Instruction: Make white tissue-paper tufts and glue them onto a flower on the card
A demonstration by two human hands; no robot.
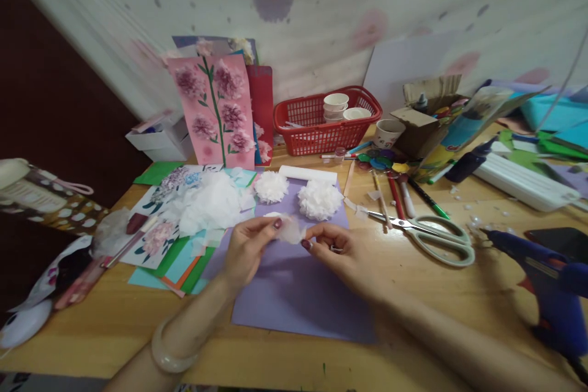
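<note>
A thin piece of white tissue paper (290,230) is stretched between my two hands above a purple sheet (303,300). My left hand (252,246) pinches its left side between thumb and fingers. At the other end, my right hand (334,250) pinches the edge with thumb and forefinger. Just beyond my hands, two ruffled white paper flowers, a smaller one (271,187) and a larger one (320,199), rest on the purple sheet. A white roll (307,174) lies behind them. To the left sits a loose heap of white tissue pieces (209,202).
Scissors (441,239) and a blue glue gun (546,288) lie to the right. Behind stand a red basket (326,128) with paper cups and a pink flower picture (211,110). Coloured papers (184,263) spread at left. A white box-like strip (528,180) lies far right.
</note>
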